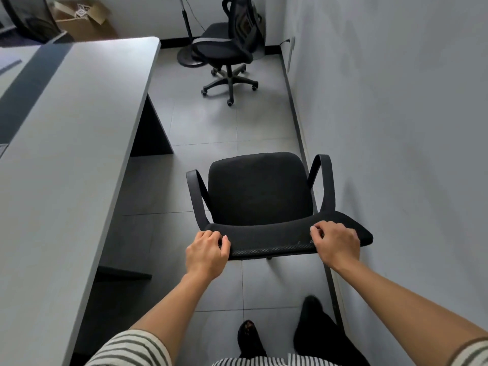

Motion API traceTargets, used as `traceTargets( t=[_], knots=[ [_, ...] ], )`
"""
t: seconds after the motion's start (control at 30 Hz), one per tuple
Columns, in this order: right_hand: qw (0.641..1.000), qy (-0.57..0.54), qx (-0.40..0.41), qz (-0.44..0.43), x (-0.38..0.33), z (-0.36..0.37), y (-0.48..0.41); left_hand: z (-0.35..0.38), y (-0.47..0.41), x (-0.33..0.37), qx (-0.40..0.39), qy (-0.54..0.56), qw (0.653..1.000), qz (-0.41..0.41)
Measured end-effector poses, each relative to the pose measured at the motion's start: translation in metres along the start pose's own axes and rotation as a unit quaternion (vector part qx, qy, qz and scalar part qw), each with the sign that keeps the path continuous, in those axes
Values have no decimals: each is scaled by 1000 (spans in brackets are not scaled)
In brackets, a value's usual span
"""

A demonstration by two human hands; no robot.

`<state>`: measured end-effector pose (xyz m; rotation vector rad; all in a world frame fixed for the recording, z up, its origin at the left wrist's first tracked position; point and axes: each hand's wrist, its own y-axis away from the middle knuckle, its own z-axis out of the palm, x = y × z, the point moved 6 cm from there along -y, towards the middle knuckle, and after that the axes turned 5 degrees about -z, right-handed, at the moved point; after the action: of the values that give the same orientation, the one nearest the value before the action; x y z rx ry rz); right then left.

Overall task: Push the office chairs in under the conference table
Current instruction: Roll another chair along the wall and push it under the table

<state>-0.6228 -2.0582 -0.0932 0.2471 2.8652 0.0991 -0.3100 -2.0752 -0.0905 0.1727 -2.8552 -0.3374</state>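
A black office chair point(260, 191) with armrests stands in front of me in the aisle, its seat facing away. My left hand point(206, 253) grips the left end of the top edge of its backrest. At the right end of that edge, my right hand point(336, 245) is closed on the backrest too. The grey conference table point(68, 143) runs along the left, with a gap of floor between its edge and the chair. A second black office chair point(229, 46) stands farther off near the back wall, clear of the table.
A grey wall point(396, 128) runs close along the right side of the chair. A floor-stand base and pole point(188, 56) sit beside the far chair. A cardboard box point(84, 22) lies at the back left. My feet point(280, 334) are on the tiled floor.
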Motion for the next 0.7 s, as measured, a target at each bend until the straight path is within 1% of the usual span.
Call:
traceTargets(
  t=[0.07, 0.2, 0.3, 0.37, 0.5, 0.7],
  knots=[
    [1000, 15, -6, -19, -5, 3, -28, -3, -23, 1, 26, 15, 999, -11],
    [997, 13, 6, -71, -9, 6, -90, -11, -76, 14, 74, 29, 996, -31],
    [995, 20, -23, -99, -13, 4, -151, -21, -118, 31, 104, 35, 993, -51],
    [992, 33, -39, -112, -14, 3, -193, -26, -145, 41, 111, 45, 990, -73],
    [984, 46, -53, -166, -23, 1, -267, -26, -187, 52, 105, 61, 984, -129],
    [966, 69, -36, -245, -51, -4, -383, -33, -243, 70, 117, 96, 970, -192]
  ],
)
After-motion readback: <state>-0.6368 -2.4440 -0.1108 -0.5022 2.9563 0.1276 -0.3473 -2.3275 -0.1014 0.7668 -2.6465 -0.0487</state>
